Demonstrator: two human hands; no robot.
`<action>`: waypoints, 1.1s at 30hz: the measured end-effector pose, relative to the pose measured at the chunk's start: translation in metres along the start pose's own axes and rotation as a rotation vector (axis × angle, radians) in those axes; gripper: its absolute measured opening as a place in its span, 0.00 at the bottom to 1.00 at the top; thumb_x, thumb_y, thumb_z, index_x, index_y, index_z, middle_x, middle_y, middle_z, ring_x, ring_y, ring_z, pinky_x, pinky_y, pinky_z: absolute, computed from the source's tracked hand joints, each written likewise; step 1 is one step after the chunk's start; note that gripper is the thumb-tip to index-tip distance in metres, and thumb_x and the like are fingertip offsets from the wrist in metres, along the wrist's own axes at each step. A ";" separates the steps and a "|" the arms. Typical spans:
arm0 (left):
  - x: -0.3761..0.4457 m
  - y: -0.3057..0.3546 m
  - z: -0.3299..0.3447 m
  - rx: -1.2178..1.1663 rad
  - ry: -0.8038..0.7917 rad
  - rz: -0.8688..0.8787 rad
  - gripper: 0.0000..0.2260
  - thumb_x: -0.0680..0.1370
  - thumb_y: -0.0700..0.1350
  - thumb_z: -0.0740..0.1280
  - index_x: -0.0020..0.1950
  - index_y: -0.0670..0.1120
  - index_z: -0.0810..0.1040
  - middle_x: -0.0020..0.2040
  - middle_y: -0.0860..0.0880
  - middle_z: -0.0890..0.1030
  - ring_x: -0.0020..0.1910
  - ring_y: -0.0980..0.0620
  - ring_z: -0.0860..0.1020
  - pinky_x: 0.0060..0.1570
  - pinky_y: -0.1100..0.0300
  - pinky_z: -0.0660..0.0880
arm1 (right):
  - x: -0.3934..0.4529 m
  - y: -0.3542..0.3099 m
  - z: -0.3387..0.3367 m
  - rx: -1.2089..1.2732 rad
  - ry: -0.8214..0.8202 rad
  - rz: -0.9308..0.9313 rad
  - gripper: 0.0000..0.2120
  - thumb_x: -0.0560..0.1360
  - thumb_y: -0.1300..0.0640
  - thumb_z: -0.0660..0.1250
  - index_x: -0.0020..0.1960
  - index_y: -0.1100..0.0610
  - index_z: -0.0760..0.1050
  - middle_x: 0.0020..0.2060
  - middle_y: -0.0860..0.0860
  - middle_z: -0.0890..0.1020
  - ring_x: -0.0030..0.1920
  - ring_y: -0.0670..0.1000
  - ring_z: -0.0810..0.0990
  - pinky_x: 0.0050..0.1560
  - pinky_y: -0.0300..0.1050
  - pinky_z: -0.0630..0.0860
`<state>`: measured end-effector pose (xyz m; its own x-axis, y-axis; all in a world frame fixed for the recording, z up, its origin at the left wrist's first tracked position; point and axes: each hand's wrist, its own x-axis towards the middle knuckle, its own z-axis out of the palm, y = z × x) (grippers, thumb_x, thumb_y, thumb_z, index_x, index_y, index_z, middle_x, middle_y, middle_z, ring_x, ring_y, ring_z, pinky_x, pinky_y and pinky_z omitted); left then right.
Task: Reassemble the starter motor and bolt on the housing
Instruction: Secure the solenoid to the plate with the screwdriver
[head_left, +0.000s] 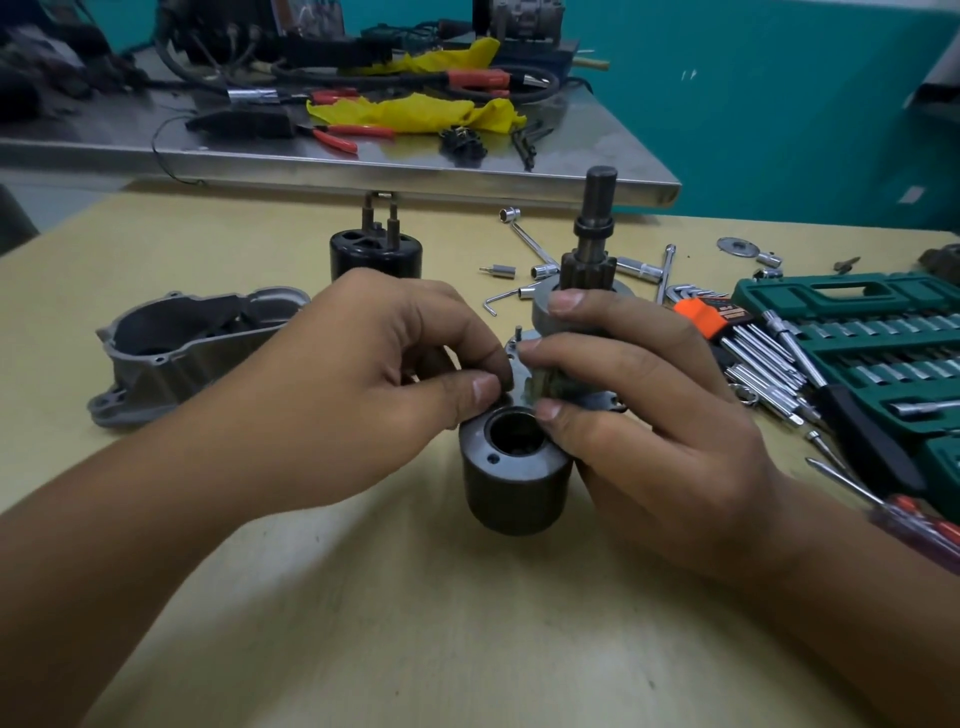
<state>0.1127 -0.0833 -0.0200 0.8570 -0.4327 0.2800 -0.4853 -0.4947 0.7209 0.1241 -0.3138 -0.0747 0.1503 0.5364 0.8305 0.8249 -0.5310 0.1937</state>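
A dark cylindrical motor body (514, 480) stands upright on the tan table, its top bore open. Just behind it my right hand (639, 415) grips the pinion shaft assembly (597, 234), upright, with its gear and grey disc showing above my fingers. My left hand (363, 384) pinches a small part at the plate's edge, right above the body's rim; the part is mostly hidden by my fingertips. The grey cast housing (192, 348) lies on its side at the left. A black solenoid (375, 254) with two studs stands behind my left hand.
A green socket set case (883, 353) lies open at the right, with hex keys (727, 332) and a red-handled screwdriver (914, 525) beside it. Loose sockets and an L-wrench (530, 239) lie behind the shaft. A steel table (363, 166) with pliers and yellow rags overhangs the back.
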 end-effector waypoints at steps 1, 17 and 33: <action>0.000 0.000 -0.001 0.003 -0.003 0.008 0.07 0.78 0.42 0.74 0.45 0.54 0.87 0.43 0.56 0.83 0.40 0.53 0.82 0.36 0.62 0.78 | 0.000 0.000 0.000 -0.001 0.000 0.000 0.08 0.78 0.69 0.71 0.40 0.69 0.83 0.54 0.66 0.84 0.64 0.65 0.79 0.63 0.59 0.77; -0.001 0.001 0.005 -0.341 -0.003 -0.159 0.05 0.69 0.45 0.81 0.43 0.51 0.89 0.39 0.42 0.85 0.32 0.50 0.81 0.33 0.61 0.75 | 0.001 0.000 0.000 0.004 0.016 -0.009 0.09 0.78 0.68 0.71 0.40 0.68 0.83 0.53 0.65 0.85 0.64 0.63 0.79 0.62 0.59 0.78; -0.001 0.001 0.008 -0.434 -0.008 -0.258 0.06 0.67 0.44 0.74 0.42 0.45 0.87 0.37 0.35 0.83 0.32 0.50 0.76 0.30 0.60 0.72 | 0.001 -0.001 0.000 0.008 0.031 -0.002 0.10 0.78 0.68 0.70 0.38 0.67 0.83 0.53 0.63 0.85 0.64 0.62 0.79 0.62 0.58 0.78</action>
<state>0.1103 -0.0893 -0.0245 0.9373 -0.3444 0.0538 -0.1392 -0.2283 0.9636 0.1233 -0.3125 -0.0739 0.1315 0.5172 0.8457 0.8294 -0.5247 0.1919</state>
